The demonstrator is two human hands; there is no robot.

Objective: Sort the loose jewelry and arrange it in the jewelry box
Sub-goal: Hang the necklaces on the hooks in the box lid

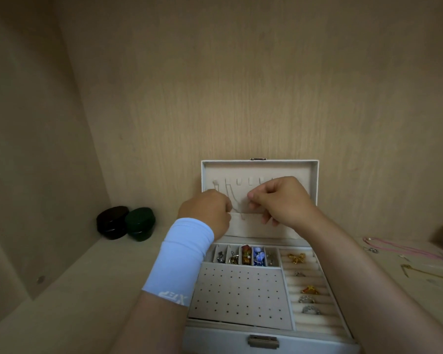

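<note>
An open white jewelry box point(266, 339) stands on a wooden shelf, its lid point(258, 167) upright against the back wall. Both my hands are raised in front of the lid's row of necklace hooks. My left hand point(207, 213) and my right hand point(281, 200) each pinch a thin pale chain point(237, 209) that hangs down to the lid's elastic pocket. Below, small compartments hold beads and charms point(246, 255). The ring rolls point(308, 290) on the right carry several gold and silver rings. A perforated earring panel point(238, 295) lies bare.
Two small round boxes, one dark brown point(111, 222) and one green point(140, 223), sit at the shelf's back left. On the right lie a pink cord point(407, 249), a gold chain point(420, 270) and other loose pieces. Wooden walls close the left and back.
</note>
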